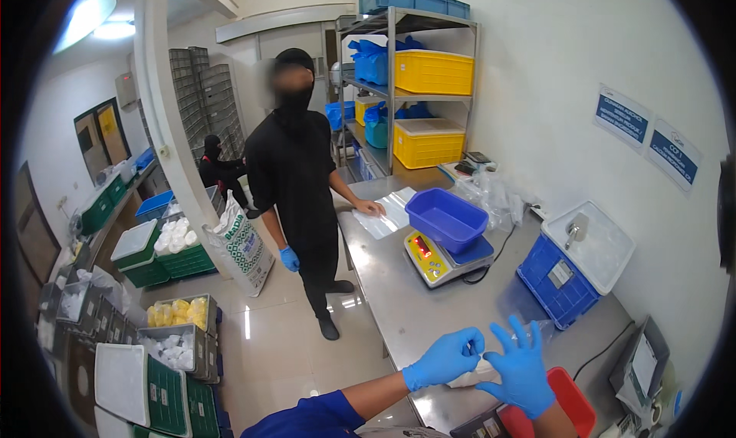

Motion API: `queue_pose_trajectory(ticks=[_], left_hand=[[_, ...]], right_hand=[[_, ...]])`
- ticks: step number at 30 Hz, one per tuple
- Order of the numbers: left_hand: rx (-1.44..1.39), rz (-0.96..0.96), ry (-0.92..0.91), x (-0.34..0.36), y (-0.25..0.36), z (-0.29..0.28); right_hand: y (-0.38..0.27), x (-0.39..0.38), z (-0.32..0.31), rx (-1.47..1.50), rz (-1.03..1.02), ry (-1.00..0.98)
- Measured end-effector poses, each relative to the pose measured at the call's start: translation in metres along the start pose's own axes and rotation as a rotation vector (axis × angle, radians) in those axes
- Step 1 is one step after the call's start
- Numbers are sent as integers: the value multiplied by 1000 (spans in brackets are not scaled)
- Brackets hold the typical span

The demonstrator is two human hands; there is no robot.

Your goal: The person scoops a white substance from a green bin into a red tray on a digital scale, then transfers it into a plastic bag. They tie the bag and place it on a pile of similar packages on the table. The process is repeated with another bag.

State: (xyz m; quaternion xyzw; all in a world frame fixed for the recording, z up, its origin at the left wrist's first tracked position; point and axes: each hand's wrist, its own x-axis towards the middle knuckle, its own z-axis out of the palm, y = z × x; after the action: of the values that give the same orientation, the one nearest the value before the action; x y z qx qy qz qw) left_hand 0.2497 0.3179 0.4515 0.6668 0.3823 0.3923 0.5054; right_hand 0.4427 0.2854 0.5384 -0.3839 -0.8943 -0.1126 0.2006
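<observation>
My gloved left hand (448, 355) is closed in a pinch over the steel table, on something I cannot make out. Beside it, my gloved right hand (521, 369) has its fingers spread apart, thumb low. Under and between the hands lies a pale bag (471, 377), partly hidden. A red tray (571, 403) is just right of my right wrist. Farther up the table, a purple tub (446, 216) sits on a yellow scale (429, 262). A blue crate (558, 288) with a white lid stands to the right.
A co-worker (287, 185) in black stands at the table's left side, a hand on clear plastic (379, 219); another person (217, 170) is behind. A shelf (391, 85) of bins stands at the back. Stacked crates (157, 384) and a large sack (234, 246) occupy the left floor.
</observation>
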Motion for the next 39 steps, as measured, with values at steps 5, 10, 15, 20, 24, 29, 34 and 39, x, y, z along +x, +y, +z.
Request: queue_pose_trajectory(ticks=[5,10,15,20,24,29,34,39], left_hand=[[-430,-41,-267,-1,0,3],[-848,4,-102,27,-82,2],[-995,-299,-581,-13,-86,37],[-961,-185,-964,-55,-76,23],[143,187,-717,-64,-40,30],[317,78,-282,-58,-95,71],[210,8,9,-44,-91,33],[252,17,-104,-43,-76,20]], right_hand=[[44,-46,64,219,25,-44],[-16,-10,46,472,-221,81],[-18,20,10,468,-197,260],[10,-20,9,479,191,300],[3,0,5,356,157,344],[-23,32,-4,238,-132,355],[-32,36,-33,314,65,496],[-19,0,31,7,-351,79]])
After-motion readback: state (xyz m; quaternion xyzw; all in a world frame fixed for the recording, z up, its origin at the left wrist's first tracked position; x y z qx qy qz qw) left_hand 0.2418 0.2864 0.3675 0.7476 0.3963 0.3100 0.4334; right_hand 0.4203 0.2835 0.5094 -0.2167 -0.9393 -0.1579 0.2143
